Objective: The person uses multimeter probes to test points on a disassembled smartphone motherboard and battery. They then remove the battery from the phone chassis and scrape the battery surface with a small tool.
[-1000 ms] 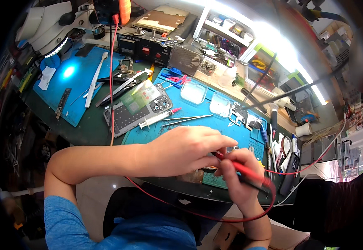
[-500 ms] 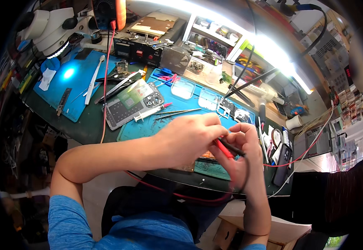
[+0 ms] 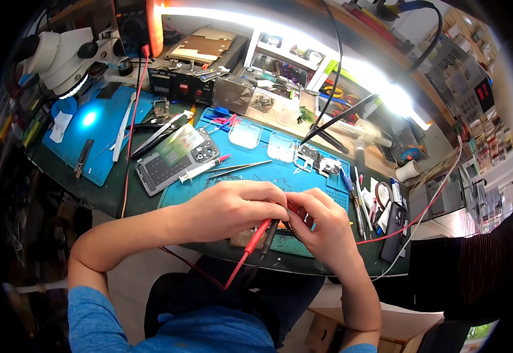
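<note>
Probing with meter leads, by the look of it, at the near edge of the blue work mat (image 3: 303, 176) on the table (image 3: 115, 197). Left hand (image 3: 233, 209) clenched around the red test probe (image 3: 255, 242), shaft slanting down toward the lap. Right hand (image 3: 321, 226) pinching the black test probe (image 3: 266, 236) just beside it, fingertips of both touching. Whatever sits under the tips hidden by the fingers, a brown edge only showing below. Next move likely calls for steady tips and a glance up at the multimeter (image 3: 139, 23). Farther back, an opened phone (image 3: 177, 157), and two clear shallow trays (image 3: 262, 140), contents too small to tell.
</note>
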Demonstrator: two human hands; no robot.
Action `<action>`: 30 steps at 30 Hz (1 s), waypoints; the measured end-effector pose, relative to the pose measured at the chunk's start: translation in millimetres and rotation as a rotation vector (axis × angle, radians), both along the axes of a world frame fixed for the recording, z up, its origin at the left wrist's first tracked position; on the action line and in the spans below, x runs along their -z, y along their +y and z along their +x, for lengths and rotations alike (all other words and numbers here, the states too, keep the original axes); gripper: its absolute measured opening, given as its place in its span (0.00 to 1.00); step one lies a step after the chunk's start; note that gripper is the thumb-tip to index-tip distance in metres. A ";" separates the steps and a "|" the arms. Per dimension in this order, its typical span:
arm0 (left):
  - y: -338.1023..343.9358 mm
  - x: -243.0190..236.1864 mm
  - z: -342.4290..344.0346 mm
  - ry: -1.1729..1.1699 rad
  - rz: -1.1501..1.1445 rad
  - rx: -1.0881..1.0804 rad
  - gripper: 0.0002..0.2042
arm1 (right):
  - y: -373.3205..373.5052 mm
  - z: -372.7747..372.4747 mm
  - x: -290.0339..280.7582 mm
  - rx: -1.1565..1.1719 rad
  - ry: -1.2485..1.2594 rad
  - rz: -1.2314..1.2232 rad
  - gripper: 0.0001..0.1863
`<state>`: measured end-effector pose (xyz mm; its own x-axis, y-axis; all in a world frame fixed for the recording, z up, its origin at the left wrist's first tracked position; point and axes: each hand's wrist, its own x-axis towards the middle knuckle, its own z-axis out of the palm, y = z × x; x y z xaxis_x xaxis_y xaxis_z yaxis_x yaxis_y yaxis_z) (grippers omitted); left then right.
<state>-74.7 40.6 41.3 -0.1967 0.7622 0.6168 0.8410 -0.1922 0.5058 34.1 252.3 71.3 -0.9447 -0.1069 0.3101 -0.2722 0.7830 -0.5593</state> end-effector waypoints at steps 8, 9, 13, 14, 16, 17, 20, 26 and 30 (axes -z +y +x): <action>6.2 -6.4 0.3 -0.001 -0.039 0.011 0.14 | -1.1 1.9 11.8 -0.027 0.424 0.373 0.10; 7.4 -7.7 0.8 0.005 -0.060 0.010 0.14 | -0.7 3.6 12.2 -0.022 0.420 0.371 0.10; 9.0 -4.6 2.1 0.049 -0.118 -0.028 0.11 | 11.1 13.8 16.2 0.077 0.337 0.202 0.08; 9.2 -1.6 1.2 0.067 -0.122 -0.050 0.10 | 14.9 16.0 17.1 0.142 0.302 0.227 0.08; 10.4 4.9 -0.4 0.101 -0.123 -0.092 0.09 | 24.7 21.9 15.0 0.274 0.229 0.286 0.07; 11.8 6.5 -1.7 0.125 -0.123 -0.108 0.08 | 36.8 24.5 15.4 0.352 0.005 0.394 0.14; 21.7 11.4 -8.2 0.205 -0.126 -0.148 0.07 | 32.5 26.6 15.7 0.437 0.102 0.504 0.25; 34.8 12.1 -14.1 0.219 -0.134 -0.150 0.08 | -3.4 23.4 -19.8 0.279 0.150 0.502 0.31; 39.2 12.0 -20.7 0.168 -0.156 -0.161 0.09 | -7.3 11.8 -8.8 0.249 0.128 0.217 0.19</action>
<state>-95.4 79.8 29.3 -0.2279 0.8175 0.5289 0.9289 0.0197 0.3698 45.9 245.0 80.1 -0.9048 0.0453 0.4234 -0.1152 0.9312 -0.3459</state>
